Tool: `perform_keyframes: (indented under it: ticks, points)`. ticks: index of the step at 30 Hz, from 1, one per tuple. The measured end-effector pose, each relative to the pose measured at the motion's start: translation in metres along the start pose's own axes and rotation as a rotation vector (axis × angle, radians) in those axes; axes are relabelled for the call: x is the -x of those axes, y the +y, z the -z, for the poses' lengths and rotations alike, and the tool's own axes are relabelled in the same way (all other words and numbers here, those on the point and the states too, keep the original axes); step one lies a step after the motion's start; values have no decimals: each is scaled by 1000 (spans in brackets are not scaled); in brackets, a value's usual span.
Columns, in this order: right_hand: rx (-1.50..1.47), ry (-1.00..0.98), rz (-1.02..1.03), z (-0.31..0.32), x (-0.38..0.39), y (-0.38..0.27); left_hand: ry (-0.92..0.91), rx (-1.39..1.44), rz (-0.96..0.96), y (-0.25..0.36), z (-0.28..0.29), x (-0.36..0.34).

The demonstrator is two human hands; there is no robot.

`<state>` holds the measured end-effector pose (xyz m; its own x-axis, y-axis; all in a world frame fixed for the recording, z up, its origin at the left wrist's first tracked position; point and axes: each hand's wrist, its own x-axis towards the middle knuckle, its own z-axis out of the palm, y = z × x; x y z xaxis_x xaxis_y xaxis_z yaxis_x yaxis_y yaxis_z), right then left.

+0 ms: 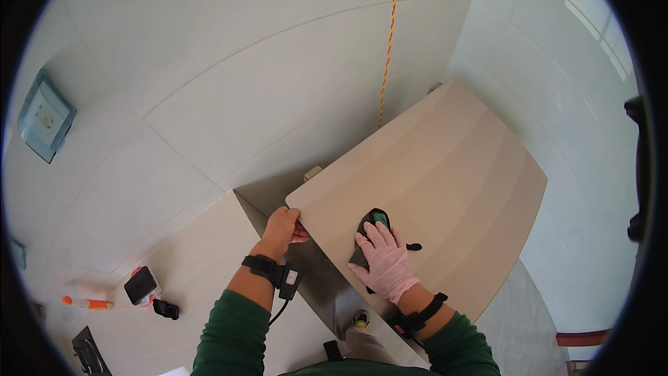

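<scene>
A large beige board with a rounded corner slants in front of me over a narrow gap by the tiled wall. My left hand, bare, pinches the board's near-left corner, thumb on top and fingers curled underneath. On the board's near part lies a dark pad with a black rim and a green patch; its exact kind is unclear. My right hand, in a pink glove, is laid over this pad and grips it, fingers stretched forward. A small black tab sticks out beside it.
A red-and-yellow rope hangs down the wall behind the board. On the ledge at left are an orange-and-white tube, a dark-screened device and a small black object. A blue-rimmed wall box is farther left.
</scene>
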<state>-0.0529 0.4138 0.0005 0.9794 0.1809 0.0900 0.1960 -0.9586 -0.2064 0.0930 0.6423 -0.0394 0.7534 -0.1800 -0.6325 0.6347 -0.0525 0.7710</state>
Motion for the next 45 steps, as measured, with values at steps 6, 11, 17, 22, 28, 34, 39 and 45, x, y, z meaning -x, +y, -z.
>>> perform_keyframes:
  ticks: [6, 11, 17, 22, 28, 34, 39, 45]
  points:
    - [15, 2, -6, -3, -1, 1, -127, 61, -30, 0, 5, 2]
    - [-12, 7, -18, -4, -2, 0, -108, 55, -20, 2, 4, 5]
    - [-12, 14, -22, -5, -3, 0, -191, 78, -40, 3, 5, 4]
    - [-2, 12, -28, -6, -4, -1, -126, 19, -22, 1, 5, 1]
    - [-2, 4, -29, -7, -5, -1, -171, 89, -29, 0, 7, -1]
    - [-4, -8, -44, -4, -4, -5, -2, -59, -23, 9, -5, 5]
    - [11, -24, -53, -1, -7, -6, -8, -165, 10, 21, -15, 6]
    - [16, 3, -36, -5, -8, -4, 77, -198, 33, 21, -21, 1]
